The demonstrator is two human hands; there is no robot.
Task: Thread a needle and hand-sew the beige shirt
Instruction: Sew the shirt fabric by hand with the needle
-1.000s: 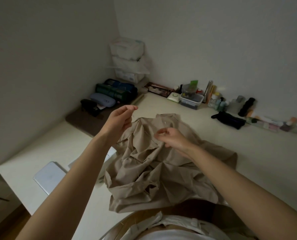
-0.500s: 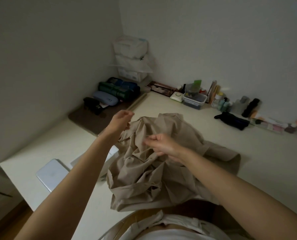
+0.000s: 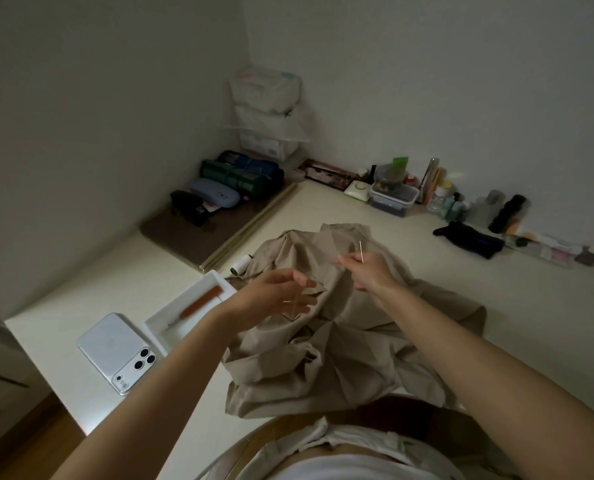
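Note:
The beige shirt (image 3: 340, 334) lies crumpled on the cream table in front of me. My right hand (image 3: 368, 271) hovers over its far part and pinches a thin needle (image 3: 361, 250) that points upward. My left hand (image 3: 281, 294) is over the shirt's left side with fingers spread and slightly curled; it seems to hold a fine thread, which is too thin to see clearly. A small spool of white thread (image 3: 240, 264) lies just beyond the shirt's left edge.
A white tray (image 3: 163, 320) holding a brown-handled tool (image 3: 198, 304) and a white phone (image 3: 120, 351) lie at the left. Pouches on a brown mat (image 3: 191, 237) fill the far left corner. A plastic box (image 3: 392, 199), bottles and a black pouch (image 3: 468, 239) line the back wall.
My left hand has dropped from a raised position down and toward me, over the shirt. My right hand has lifted slightly rightward, needle now upright. The tray and spool have come into sight.

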